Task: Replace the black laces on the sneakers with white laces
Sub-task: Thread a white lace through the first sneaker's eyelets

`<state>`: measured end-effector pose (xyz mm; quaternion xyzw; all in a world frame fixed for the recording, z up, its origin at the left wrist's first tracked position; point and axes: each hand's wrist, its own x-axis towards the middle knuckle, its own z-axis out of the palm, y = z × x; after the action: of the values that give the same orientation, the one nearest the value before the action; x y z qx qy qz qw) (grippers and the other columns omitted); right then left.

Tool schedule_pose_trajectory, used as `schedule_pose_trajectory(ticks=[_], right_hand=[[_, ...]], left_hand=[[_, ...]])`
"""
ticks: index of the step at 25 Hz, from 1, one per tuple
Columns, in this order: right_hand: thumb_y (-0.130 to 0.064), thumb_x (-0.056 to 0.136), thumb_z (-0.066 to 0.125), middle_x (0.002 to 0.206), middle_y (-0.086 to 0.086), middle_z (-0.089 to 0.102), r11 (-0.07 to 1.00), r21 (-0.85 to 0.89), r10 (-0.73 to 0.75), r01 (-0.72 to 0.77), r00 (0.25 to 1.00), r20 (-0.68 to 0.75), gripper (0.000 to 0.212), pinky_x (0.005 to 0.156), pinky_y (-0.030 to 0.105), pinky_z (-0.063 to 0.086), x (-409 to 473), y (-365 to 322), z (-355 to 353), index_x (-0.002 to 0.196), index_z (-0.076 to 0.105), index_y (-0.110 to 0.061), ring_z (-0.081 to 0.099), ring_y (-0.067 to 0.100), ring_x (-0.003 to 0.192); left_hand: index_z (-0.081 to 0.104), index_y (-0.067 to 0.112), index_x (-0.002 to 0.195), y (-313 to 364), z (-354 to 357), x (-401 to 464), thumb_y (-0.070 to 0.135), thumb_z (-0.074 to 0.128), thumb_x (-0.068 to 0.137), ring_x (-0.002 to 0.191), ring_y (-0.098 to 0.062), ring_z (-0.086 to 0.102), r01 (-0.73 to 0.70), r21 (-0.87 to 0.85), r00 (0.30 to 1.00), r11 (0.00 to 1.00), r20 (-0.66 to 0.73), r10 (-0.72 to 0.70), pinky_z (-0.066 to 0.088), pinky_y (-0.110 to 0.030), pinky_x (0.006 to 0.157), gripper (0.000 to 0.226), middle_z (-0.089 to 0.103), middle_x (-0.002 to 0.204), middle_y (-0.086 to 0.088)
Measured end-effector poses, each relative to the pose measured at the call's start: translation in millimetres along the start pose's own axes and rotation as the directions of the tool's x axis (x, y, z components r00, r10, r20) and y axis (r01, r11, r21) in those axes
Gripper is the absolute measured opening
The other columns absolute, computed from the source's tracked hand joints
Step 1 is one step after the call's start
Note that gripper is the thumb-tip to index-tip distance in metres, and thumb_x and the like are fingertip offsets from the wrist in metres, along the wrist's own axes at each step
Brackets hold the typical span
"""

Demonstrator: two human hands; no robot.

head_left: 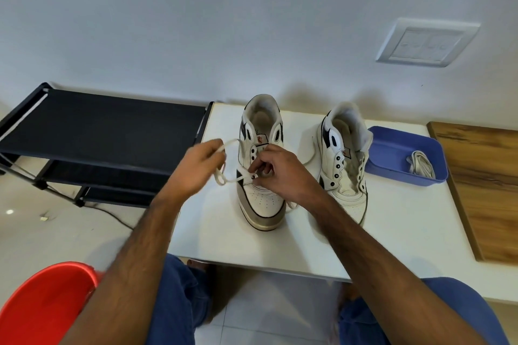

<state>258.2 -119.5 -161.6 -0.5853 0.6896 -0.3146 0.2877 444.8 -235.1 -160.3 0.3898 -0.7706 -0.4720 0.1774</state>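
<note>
Looping white lace [228,161] between both hands.

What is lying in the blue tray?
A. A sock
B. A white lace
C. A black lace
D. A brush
B: a bundled white lace lies in the blue tray, beside the right sneaker.

**Home interior, prob. entryway or spare room**

We see a plain white wall w/ switch plate [427,42], black fabric shoe rack [103,126], small white table [224,235], red plastic chair [44,305], tiled floor [263,314], wood-grain board [487,185]. We read it as domestic, not a shop.
</note>
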Motion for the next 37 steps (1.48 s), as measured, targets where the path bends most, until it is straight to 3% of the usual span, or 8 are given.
schedule_pose_trajectory(ticks=[3, 10, 14, 20, 27, 30, 35, 37], right_hand=[[-0.002, 0.09, 0.07, 0.094, -0.002, 0.073, 0.957, 0.275, 0.104, -0.089, 0.994, -0.043, 0.017, 0.069, 0.015, 0.049, -6, 3, -22, 0.1, 0.076, -0.015, 0.064, -0.002, 0.073], [0.009, 0.091, 0.052, 0.101, -0.001, 0.068, 0.959, 0.049, 0.283, -0.279, 0.948, -0.144, 0.031, 0.069, 0.015, 0.049, -23, 26, -36, 0.103, 0.066, -0.016, 0.067, 0.012, 0.085], [0.003, 0.089, 0.058, 0.095, -0.009, 0.065, 0.994, -0.001, 0.103, -0.106, 0.973, -0.204, 0.027, 0.076, 0.028, 0.053, -38, 23, -22, 0.089, 0.067, -0.022, 0.063, 0.004, 0.086], [-0.028, 0.09, 0.074, 0.114, -0.003, 0.049, 0.96, -0.248, -0.154, 0.132, 0.986, -0.07, 0.032, 0.088, 0.032, 0.047, -28, 15, 6, 0.121, 0.068, -0.023, 0.048, 0.017, 0.103], [-0.023, 0.08, 0.083, 0.111, -0.005, 0.047, 0.978, -0.187, -0.125, 0.09, 0.975, -0.186, 0.032, 0.091, 0.03, 0.042, -21, 21, 22, 0.111, 0.073, -0.025, 0.048, 0.02, 0.104], [-0.023, 0.079, 0.084, 0.11, -0.006, 0.047, 0.983, -0.167, -0.113, 0.082, 0.976, -0.188, 0.033, 0.092, 0.032, 0.044, -21, 21, 22, 0.11, 0.073, -0.025, 0.049, 0.02, 0.103], [-0.024, 0.079, 0.085, 0.112, -0.005, 0.049, 0.983, -0.165, -0.107, 0.076, 0.976, -0.188, 0.033, 0.092, 0.035, 0.047, -21, 19, 21, 0.11, 0.073, -0.025, 0.05, 0.02, 0.104], [-0.023, 0.079, 0.085, 0.112, -0.005, 0.05, 0.984, -0.162, -0.102, 0.072, 0.977, -0.188, 0.033, 0.093, 0.036, 0.047, -20, 19, 21, 0.109, 0.073, -0.024, 0.05, 0.02, 0.103]], left_hand=[[0.056, 0.013, 0.08, -6, 8, 2, 0.029, 0.052, 0.099, 0.064, -0.018, 0.056, 0.047, 0.517, 0.986, 0.854, 0.115, -0.124, 0.045, -0.034, 0.068, 0.025, 0.061, 0.072, -0.004], [0.049, 0.025, 0.129, 10, 13, 1, 0.026, 0.058, 0.084, 0.113, -0.014, 0.047, -0.209, 0.435, 0.965, 0.876, -0.051, 0.256, 0.032, -0.038, 0.093, 0.046, 0.049, 0.129, 0.008], [0.058, 0.031, 0.1, 15, 22, -1, 0.048, 0.054, 0.087, 0.091, -0.009, 0.05, -0.381, 0.541, 0.923, 0.75, 0.169, 0.347, 0.037, -0.038, 0.084, 0.022, 0.056, 0.098, 0.015], [0.055, 0.026, 0.085, 3, 36, 9, 0.058, 0.051, 0.093, 0.083, -0.013, 0.048, -0.327, 0.713, 0.945, 0.621, 0.228, 0.235, 0.029, -0.033, 0.075, 0.033, 0.053, 0.085, 0.012], [0.05, 0.001, 0.08, 1, 2, -1, 0.01, 0.059, 0.1, 0.1, -0.01, 0.07, 0.006, -0.031, 0.948, 0.999, 0.317, 0.004, 0.053, -0.029, 0.084, 0.024, 0.077, 0.103, 0.0], [0.05, -0.001, 0.084, 6, -12, -5, 0.002, 0.047, 0.102, 0.093, -0.024, 0.071, 0.044, -0.424, 0.988, 0.904, 0.15, 0.023, 0.056, -0.028, 0.074, 0.019, 0.075, 0.101, -0.013], [0.043, 0.02, 0.073, 22, -11, -5, 0.019, 0.038, 0.105, 0.055, -0.009, 0.043, -0.022, -0.9, 0.997, 0.435, 0.011, 0.074, 0.042, -0.025, 0.054, 0.033, 0.047, 0.062, 0.005], [0.042, 0.02, 0.069, 25, -3, -3, 0.025, 0.042, 0.104, 0.048, -0.006, 0.035, 0.01, -0.799, 1.0, 0.602, 0.021, 0.012, 0.033, -0.025, 0.05, 0.035, 0.038, 0.055, 0.007]])
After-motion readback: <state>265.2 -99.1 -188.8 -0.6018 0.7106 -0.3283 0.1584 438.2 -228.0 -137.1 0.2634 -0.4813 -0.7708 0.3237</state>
